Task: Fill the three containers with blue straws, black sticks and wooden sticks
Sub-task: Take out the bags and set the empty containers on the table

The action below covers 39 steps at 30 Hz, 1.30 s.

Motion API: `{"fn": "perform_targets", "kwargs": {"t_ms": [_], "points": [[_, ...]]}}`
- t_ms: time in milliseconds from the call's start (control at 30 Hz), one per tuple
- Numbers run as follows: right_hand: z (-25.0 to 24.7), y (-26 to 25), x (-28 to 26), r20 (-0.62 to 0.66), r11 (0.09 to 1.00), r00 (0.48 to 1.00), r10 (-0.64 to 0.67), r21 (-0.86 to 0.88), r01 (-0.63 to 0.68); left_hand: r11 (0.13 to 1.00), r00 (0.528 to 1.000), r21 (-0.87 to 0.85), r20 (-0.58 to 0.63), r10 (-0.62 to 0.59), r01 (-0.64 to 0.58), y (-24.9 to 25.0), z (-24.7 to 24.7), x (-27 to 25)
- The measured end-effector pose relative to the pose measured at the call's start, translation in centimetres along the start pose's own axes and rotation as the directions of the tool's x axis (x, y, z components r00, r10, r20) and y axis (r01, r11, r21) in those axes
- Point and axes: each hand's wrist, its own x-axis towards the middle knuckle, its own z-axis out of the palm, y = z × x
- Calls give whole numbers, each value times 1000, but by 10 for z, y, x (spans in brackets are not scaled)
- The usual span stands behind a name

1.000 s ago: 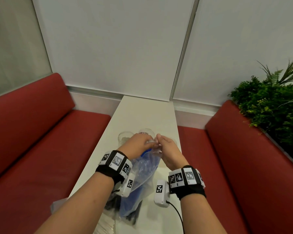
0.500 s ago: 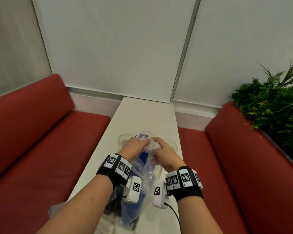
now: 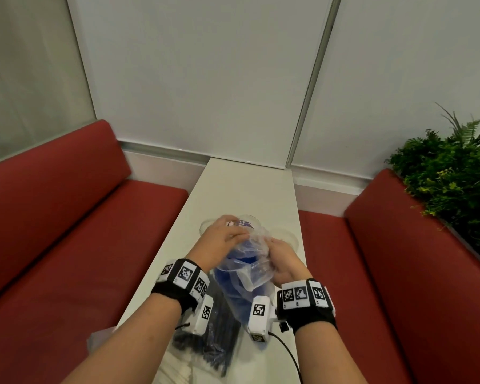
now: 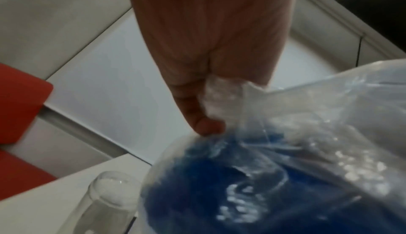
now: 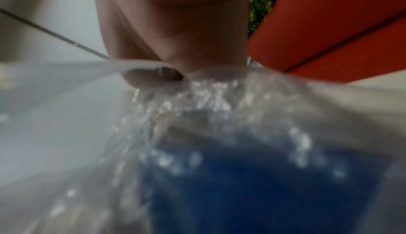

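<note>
A clear plastic bag (image 3: 254, 268) full of blue straws (image 3: 234, 284) is held up over the white table (image 3: 247, 189). My left hand (image 3: 222, 239) pinches the bag's top left edge (image 4: 222, 97). My right hand (image 3: 281, 259) grips the bag's right edge (image 5: 211, 81). The blue straws (image 4: 219, 194) show through the film in both wrist views. Clear cups stand just beyond the hands: one at the left (image 3: 205, 225), one in the middle (image 3: 247, 218) with a purple label, one at the right (image 3: 287, 235). A bag of black sticks (image 3: 214, 336) lies under my left wrist.
Red bench seats (image 3: 81, 245) run along both sides of the narrow table. A green plant (image 3: 449, 176) stands behind the right bench. A pale bag (image 3: 175, 370), its contents unclear, lies at the table's near end. The far half of the table is bare.
The two hands have drawn apart, spreading the mouth of the straw bag wider. The left hand has moved forward toward the cups; the right has pulled back and down.
</note>
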Motion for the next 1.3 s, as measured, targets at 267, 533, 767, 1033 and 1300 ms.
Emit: {"fn": "perform_targets", "kwargs": {"t_ms": [267,533,767,1033,1300], "points": [[-2,8,3,28,984,996,86,152,-89,906,953,409,301,-22,-108,8,-1,-4],[-27,20,18,61,895,970,-234,-377,240,904,908,-89,47,-416,418,7,6,-2],[-50,36,14,32,599,985,-168,-791,128,228,674,-770,326,-663,596,-10,4,-15],[-20,43,8,166,655,953,-252,-696,294,690,859,-542,128,-496,479,-6,25,-10],[-28,48,23,61,729,932,-356,-606,318,721,860,-500,105,-499,480,-20,26,-6]]}}
